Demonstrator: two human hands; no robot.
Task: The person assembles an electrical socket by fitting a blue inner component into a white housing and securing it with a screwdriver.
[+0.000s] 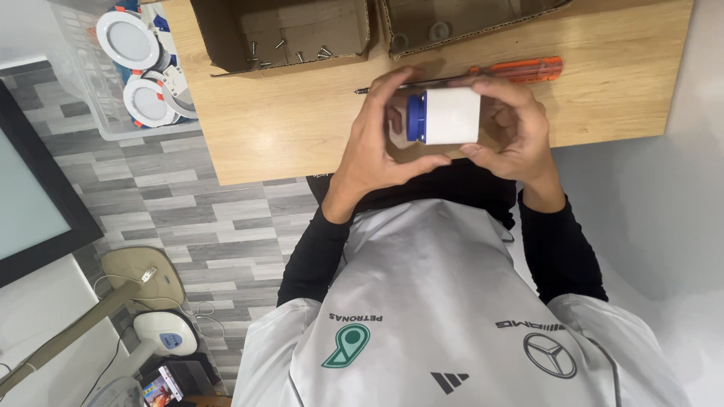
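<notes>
Both hands gripped white cylinder (451,116) above table (302,128): left hand (377,143) at blue cap (415,117), right hand (513,132) round body. Seemingly cap-twisting step; next needed firm counter-grip. Screwdriver (513,71) lay behind.

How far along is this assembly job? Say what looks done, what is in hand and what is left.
Done: a blue part already sits on one end of the white cylinder.
In hand: the left hand and right hand hold the cylinder above the table.
Left: the screwdriver lies unused behind the hands, and loose screws remain in the box, so any fastening seems not yet done.
</notes>
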